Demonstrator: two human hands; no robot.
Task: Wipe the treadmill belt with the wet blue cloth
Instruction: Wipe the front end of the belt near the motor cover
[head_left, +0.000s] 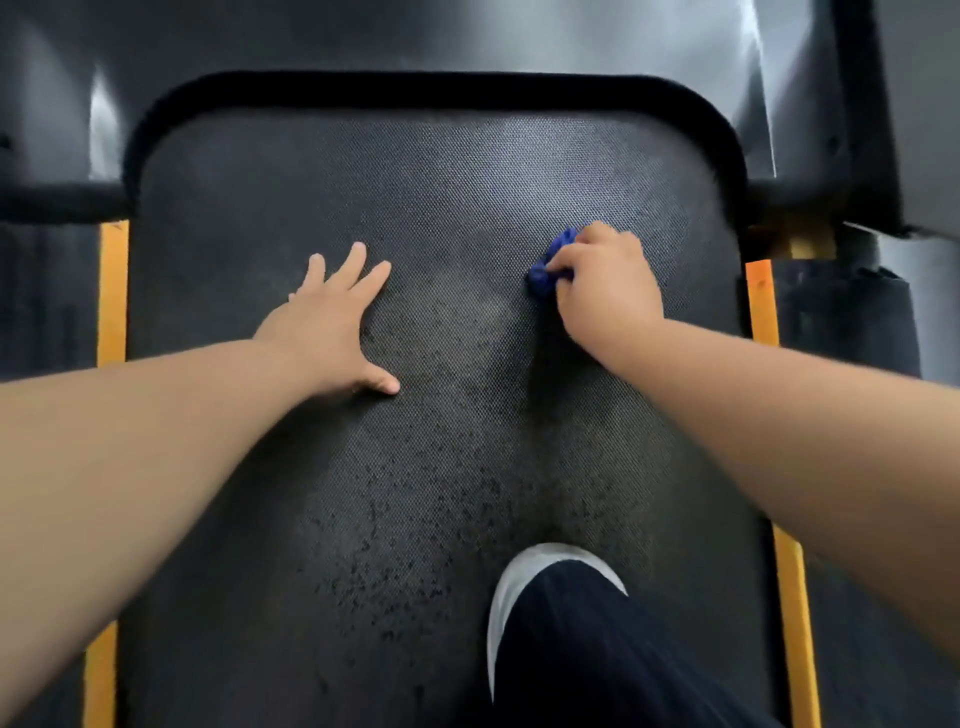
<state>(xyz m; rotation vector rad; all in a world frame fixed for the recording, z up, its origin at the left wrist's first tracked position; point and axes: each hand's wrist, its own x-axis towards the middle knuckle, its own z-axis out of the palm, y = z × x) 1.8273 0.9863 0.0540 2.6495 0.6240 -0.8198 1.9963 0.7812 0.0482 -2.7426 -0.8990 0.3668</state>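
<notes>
The dark textured treadmill belt (431, 218) fills the middle of the head view, with darker wet speckles toward its near half. My right hand (605, 288) presses a bunched blue cloth (550, 262) onto the belt right of centre; only the cloth's left part shows past my fingers. My left hand (337, 322) lies flat on the belt left of centre, fingers spread, holding nothing.
Orange strips run along the belt's left edge (111, 291) and right edge (761, 301). A glossy dark motor cover (415, 36) with a black rim closes the far end. My foot in a white shoe (519, 582) with a dark trouser leg stands on the near belt.
</notes>
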